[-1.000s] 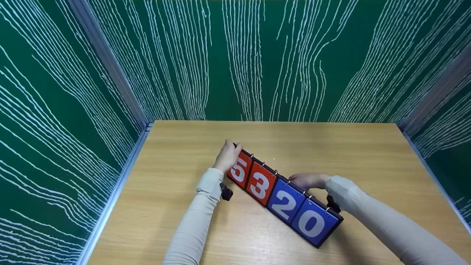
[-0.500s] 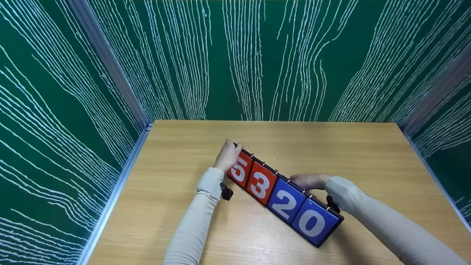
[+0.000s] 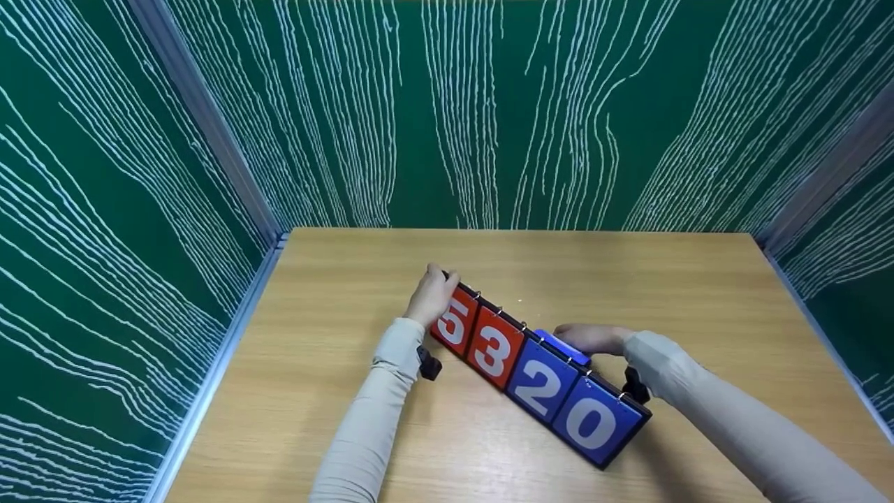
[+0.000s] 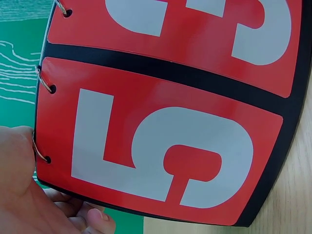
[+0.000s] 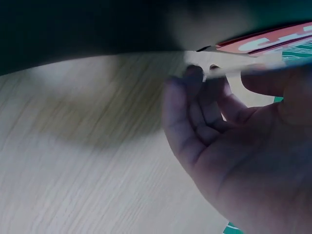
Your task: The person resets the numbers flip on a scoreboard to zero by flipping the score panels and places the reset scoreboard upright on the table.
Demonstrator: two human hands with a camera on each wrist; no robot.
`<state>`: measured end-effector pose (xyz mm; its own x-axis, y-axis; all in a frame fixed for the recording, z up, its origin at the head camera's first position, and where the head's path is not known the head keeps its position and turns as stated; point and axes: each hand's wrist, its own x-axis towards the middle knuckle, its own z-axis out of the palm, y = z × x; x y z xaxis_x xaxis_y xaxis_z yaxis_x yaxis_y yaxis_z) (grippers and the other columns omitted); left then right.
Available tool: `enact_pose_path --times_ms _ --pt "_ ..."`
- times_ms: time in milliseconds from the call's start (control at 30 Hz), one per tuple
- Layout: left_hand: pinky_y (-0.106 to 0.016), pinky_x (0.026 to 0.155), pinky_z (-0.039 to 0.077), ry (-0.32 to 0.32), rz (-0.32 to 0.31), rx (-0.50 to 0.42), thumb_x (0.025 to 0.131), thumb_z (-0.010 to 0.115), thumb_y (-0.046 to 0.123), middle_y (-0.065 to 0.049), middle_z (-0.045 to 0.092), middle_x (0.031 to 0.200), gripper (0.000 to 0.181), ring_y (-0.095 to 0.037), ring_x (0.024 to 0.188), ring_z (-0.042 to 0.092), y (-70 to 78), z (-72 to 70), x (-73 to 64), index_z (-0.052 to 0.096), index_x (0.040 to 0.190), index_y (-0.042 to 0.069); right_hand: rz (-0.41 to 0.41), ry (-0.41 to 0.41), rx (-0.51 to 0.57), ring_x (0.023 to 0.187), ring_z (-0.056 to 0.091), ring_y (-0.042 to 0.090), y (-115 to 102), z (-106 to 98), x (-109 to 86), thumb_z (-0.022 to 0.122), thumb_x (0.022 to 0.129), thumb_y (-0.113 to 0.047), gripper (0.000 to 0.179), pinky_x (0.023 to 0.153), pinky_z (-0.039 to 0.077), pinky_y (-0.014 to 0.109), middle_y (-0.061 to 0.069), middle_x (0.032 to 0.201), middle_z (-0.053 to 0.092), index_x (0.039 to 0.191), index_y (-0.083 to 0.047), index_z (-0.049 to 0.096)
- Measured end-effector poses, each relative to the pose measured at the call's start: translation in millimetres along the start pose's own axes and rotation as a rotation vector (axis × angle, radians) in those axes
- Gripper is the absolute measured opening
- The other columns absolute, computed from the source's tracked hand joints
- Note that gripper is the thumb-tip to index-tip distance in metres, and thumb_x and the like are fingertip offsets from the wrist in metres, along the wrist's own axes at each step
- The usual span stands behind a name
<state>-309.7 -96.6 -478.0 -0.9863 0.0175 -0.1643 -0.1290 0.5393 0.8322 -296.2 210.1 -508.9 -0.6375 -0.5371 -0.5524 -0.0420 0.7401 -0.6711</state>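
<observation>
Over the wooden table (image 3: pixel 335 363) slants a black flip scoreboard (image 3: pixel 517 362), holding red cards (image 3: pixel 494 349) 5 and 3 and blue cards (image 3: pixel 541 381) 2 and 0. The left hand (image 3: pixel 431 297) clamps its red end; behind it, the right hand (image 3: pixel 594 339) pinches another blue card (image 3: pixel 559 345) between fingers and thumb.

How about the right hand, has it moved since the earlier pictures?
Yes, slightly: in the head view, the right hand has shifted rightward and a little toward the table's far edge. A blue card now shows beside it.
</observation>
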Motion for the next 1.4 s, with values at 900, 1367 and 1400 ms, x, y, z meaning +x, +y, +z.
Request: enact_pose_path --times_ms 900,1367,1400 --pt "-0.043 0.115 0.038 0.004 -0.029 0.001 0.107 0.037 0.042 -0.019 0.050 0.141 0.063 -0.027 0.126 0.050 1.3 2.0 0.9 0.030 0.151 -0.003 0.013 0.226 0.023 0.083 0.064 0.018 -3.4 -10.2 -19.9 0.060 0.100 -0.021 0.025 0.075 0.057 0.037 0.009 0.099 0.068 0.112 0.000 0.065" --pt "-0.042 0.112 0.039 0.019 0.004 0.029 0.107 0.037 0.039 -0.022 0.052 0.136 0.062 -0.029 0.123 0.051 1.9 1.0 0.6 0.032 0.147 -0.007 0.028 0.306 0.061 0.090 0.062 0.021 -4.5 -13.1 -24.1 0.051 0.105 -0.025 0.029 0.077 0.056 0.036 0.011 0.100 0.063 0.113 0.002 0.059" --pt "-0.041 0.111 0.040 0.023 0.013 0.036 0.107 0.037 0.038 -0.023 0.053 0.134 0.061 -0.029 0.120 0.051 2.2 0.9 0.9 0.034 0.146 -0.008 0.029 0.306 0.065 0.091 0.062 0.021 -4.9 -13.2 -24.3 0.051 0.105 -0.026 0.030 0.077 0.057 0.036 0.012 0.101 0.063 0.113 0.002 0.059"
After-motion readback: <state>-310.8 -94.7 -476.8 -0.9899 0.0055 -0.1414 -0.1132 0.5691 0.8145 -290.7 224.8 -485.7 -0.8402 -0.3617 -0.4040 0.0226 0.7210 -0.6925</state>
